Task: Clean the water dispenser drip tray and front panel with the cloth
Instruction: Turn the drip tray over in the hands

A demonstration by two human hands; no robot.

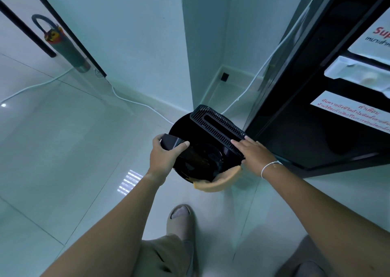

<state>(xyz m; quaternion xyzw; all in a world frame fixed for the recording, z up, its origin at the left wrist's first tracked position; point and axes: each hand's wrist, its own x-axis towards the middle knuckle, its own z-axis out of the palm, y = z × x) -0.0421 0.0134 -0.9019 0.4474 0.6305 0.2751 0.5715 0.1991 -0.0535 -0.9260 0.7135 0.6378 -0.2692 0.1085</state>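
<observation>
So the left hand (pixel 163 157) has its fingers (pixel 183 144) and thumb curled round one end of the black drip tray (pixel 175 143), gripping it over a round black bin (pixel 196 162) that sits on the floor (pixel 63 139) right at the wall corner. The right hand (pixel 255 154) has its fingers (pixel 238 142) fairly straight and close together, lying along the edge of the slotted grille (pixel 217 124), with the thumb tucked under, so it's pinching that grille, which is tilted across the bin's rim. One orange cloth (pixel 217 181) sits under the right hand, draped on the near side of the bin; can't tell if the hand actually holds it. One black water dispenser (pixel 316 112) stands just right of the bin, with two white labels on its front. One white cable (pixel 130 101) runs along the floor by the wall. Two feet in slippers show at the bottom, plus one thin band on the right wrist.
</observation>
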